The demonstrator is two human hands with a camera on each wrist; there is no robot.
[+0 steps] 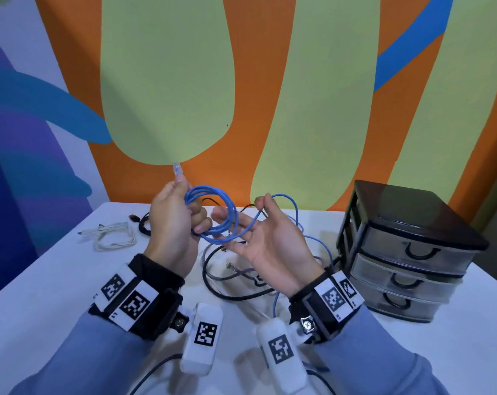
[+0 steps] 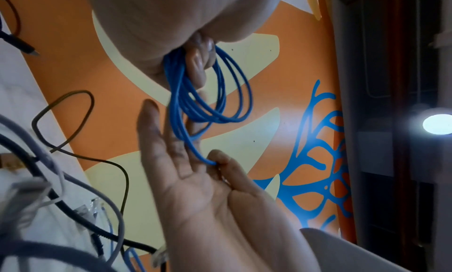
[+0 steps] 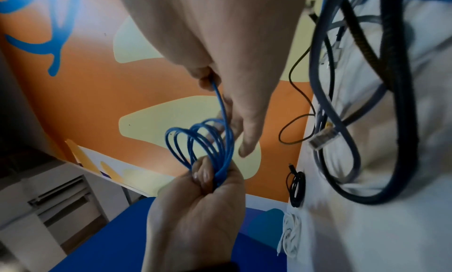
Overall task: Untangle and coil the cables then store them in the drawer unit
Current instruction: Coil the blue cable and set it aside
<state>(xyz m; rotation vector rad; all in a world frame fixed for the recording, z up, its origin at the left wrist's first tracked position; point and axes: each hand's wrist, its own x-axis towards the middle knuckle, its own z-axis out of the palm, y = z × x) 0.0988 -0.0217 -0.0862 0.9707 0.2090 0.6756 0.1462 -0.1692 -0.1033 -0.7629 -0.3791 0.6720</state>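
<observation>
Above the white table (image 1: 64, 283), my left hand (image 1: 196, 221) grips a blue network cable (image 1: 216, 215) wound into several loops; its clear plug (image 1: 177, 169) sticks up past the thumb. My right hand (image 1: 262, 206) pinches the free strand of the same cable between thumb and forefinger, with its other fingers straight under the coil. In the left wrist view the coil (image 2: 212, 110) hangs from my left hand (image 2: 199, 63), and my right hand (image 2: 216, 161) pinches the strand. In the right wrist view my right hand (image 3: 208, 79) feeds the strand down to the coil (image 3: 199, 141) in my left hand (image 3: 208, 176).
A black three-drawer unit (image 1: 407, 252) stands at the right with its drawers closed. A coiled white cable (image 1: 113, 236) and a bundled black cable (image 1: 144, 223) lie at the back left. Tangled black and grey cables (image 1: 227, 276) lie under my hands; the blue cable's tail (image 1: 322, 245) trails through them.
</observation>
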